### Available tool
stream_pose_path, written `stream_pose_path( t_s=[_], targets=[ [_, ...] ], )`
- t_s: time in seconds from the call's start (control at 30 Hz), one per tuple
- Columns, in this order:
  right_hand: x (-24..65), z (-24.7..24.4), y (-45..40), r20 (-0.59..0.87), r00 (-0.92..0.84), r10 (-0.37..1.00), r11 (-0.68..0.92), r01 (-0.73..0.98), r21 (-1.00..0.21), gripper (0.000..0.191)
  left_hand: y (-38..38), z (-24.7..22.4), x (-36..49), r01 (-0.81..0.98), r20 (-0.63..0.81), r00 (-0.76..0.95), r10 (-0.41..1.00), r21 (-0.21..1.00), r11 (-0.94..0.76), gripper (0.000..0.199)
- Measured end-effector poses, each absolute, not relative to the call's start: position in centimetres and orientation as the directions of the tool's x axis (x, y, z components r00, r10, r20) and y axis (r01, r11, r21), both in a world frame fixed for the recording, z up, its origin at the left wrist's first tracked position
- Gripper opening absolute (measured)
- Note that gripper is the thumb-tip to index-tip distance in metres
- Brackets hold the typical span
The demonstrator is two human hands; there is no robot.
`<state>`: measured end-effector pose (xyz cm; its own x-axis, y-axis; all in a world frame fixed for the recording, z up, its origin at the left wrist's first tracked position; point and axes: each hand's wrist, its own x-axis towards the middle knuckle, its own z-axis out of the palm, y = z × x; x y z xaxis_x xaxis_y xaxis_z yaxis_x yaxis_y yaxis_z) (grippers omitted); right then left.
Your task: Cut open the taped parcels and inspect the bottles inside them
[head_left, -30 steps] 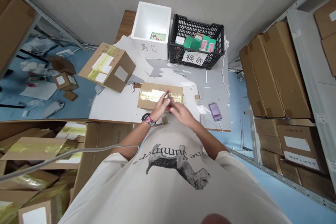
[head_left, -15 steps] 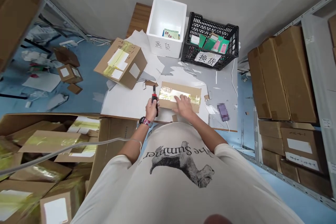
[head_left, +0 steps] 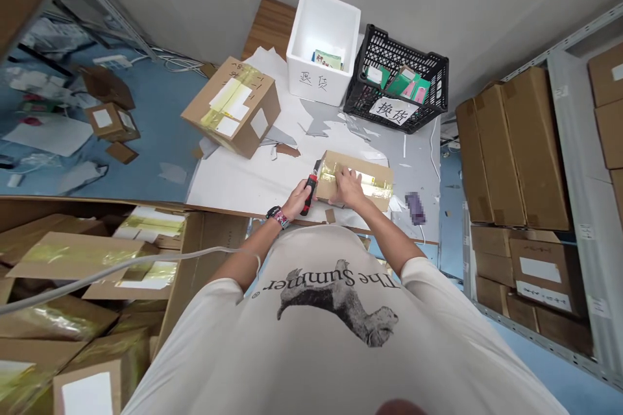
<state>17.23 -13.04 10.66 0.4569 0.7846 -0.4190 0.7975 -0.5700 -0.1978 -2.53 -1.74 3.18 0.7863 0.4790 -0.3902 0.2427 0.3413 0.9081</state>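
My left hand [head_left: 296, 200] is closed round a red and black utility knife [head_left: 310, 194]. The knife's blade end points away from me, close beside the left end of a small taped cardboard box [head_left: 328, 165]; whether it touches the box I cannot tell. My right hand [head_left: 349, 188] grips that box from above and the near side, with fingers over its top and white label. Clear yellowish tape runs across the box, which lies on the table [head_left: 233, 191] near its front edge.
Behind stand a taped carton [head_left: 219, 107], a white foam bin [head_left: 316, 87] and a black crate [head_left: 394, 94] holding green packs. A blurred purple object [head_left: 415, 207] lies to the right. A large carton [head_left: 195, 253] full of parcels is at front left, with a cable [head_left: 160, 257] above it.
The small box has shifted right and turned slightly under my right hand. My left hand has brought the knife rightward, close to the box's left end. The whole view has shifted slightly too.
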Motion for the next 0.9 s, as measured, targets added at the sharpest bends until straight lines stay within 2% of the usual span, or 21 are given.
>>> stream_pose_path(
  t_s=[0.13, 0.23, 0.4, 0.53, 0.6, 0.67, 0.77, 0.9],
  targets=[
    [17.6, 11.1, -13.7, -0.384, 0.470, 0.795, -0.570, 0.795, -0.208, 0.071, -1.6, 2.9, -2.1, 0.236, -0.362, 0.815, 0.452, 0.920, 0.313, 0.071],
    [17.5, 11.6, -13.9, -0.384, 0.451, 0.805, -0.556, 0.800, -0.225, 0.062, 0.6, 3.1, -2.4, 0.228, -0.300, 0.843, 0.447, 0.951, 0.210, 0.074],
    [17.2, 12.1, -13.9, -0.385, 0.437, 0.813, -0.549, 0.795, -0.257, 0.056, 6.2, 3.6, -3.0, 0.309, -0.247, 0.899, 0.363, 0.943, -0.123, 0.057],
    [17.4, 12.0, -14.0, -0.369, 0.433, 0.822, -0.544, 0.789, -0.286, 0.052, 9.9, 4.3, -1.1, 0.341, -0.226, 0.927, 0.298, 0.839, -0.425, 0.047],
    [17.7, 12.0, -13.9, -0.362, 0.432, 0.826, -0.543, 0.783, -0.305, 0.044, 11.2, 4.6, 0.2, 0.350, -0.228, 0.931, 0.287, 0.784, -0.513, 0.046],
    [17.8, 11.8, -13.9, -0.345, 0.430, 0.834, -0.538, 0.775, -0.333, 0.035, 12.2, 4.9, 1.2, 0.330, -0.247, 0.943, 0.224, 0.784, -0.526, 0.045],
    [17.8, 11.6, -14.0, -0.324, 0.419, 0.848, -0.522, 0.764, -0.380, 0.026, 12.5, 5.1, 1.4, 0.309, -0.309, 0.948, 0.071, 0.847, -0.433, 0.049],
    [18.1, 11.3, -14.2, -0.302, 0.418, 0.857, -0.513, 0.750, -0.418, 0.024, 11.0, 4.8, -0.3, 0.368, -0.403, 0.913, -0.054, 0.876, -0.310, 0.056]
  ],
)
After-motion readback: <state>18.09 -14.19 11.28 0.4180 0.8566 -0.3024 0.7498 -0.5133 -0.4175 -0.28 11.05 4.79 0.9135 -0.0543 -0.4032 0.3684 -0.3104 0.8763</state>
